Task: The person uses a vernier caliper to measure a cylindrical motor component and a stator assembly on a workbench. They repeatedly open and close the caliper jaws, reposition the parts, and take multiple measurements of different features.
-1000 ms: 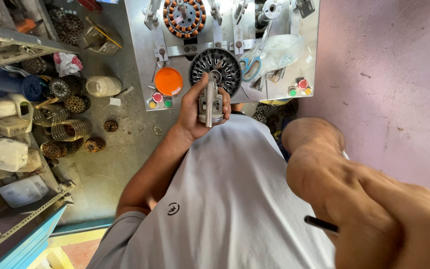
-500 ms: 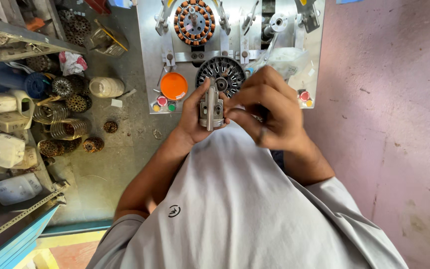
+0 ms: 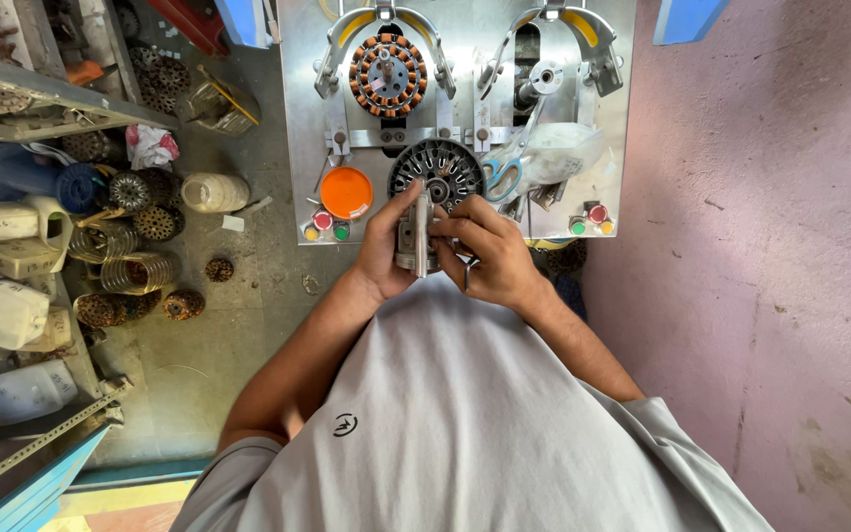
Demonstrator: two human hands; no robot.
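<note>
**Two hands on one small metal part**

Two big surfaces fill the scene: a pink wall (image 3: 770, 246) to my right and a grey floor (image 3: 248, 325) to my left. Ahead of me stands a steel winding machine panel (image 3: 297, 118), with a copper-wound stator (image 3: 386, 75) clamped at its upper left and a dark slotted stator core (image 3: 442, 172) lower down in the middle. An orange round button (image 3: 347, 192) sits on the panel left of that core, and blue-handled scissors (image 3: 502, 177) lie to its right. A metal rack (image 3: 22, 89) of bottles and wound stators stands on my far left.

Just below the slotted core, my left hand (image 3: 386, 251) and right hand (image 3: 490, 256) meet, both gripping a small grey metal part (image 3: 416, 236) between them. My left thumb reaches up its edge; my right fingers wrap its other side.
</note>
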